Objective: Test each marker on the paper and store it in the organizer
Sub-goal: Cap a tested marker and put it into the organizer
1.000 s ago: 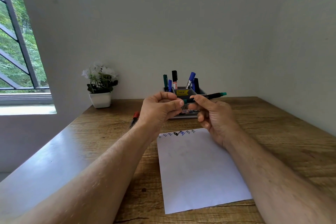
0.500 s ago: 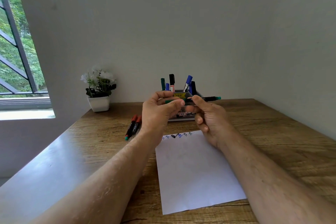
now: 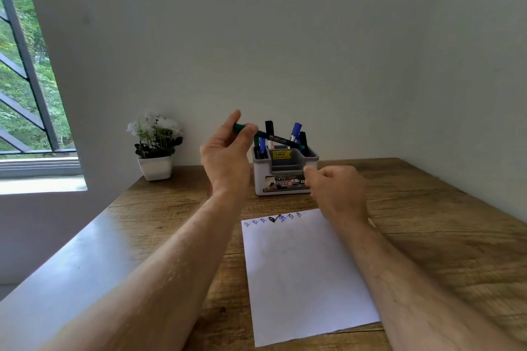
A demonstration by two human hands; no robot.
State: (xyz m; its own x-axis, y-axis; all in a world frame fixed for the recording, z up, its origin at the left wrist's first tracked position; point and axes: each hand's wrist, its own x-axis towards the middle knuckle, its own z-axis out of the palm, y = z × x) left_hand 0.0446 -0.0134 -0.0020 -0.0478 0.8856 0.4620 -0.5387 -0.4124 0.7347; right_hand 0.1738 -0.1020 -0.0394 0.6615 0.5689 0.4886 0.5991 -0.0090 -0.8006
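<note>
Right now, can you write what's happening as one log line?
left hand: holds green marker over organizer | right hand: curled, holding nothing | paper: scribbles along top edge

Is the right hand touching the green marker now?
Apart. The head view shows the right hand low beside the organizer; only the left hand holds the green marker.
</note>
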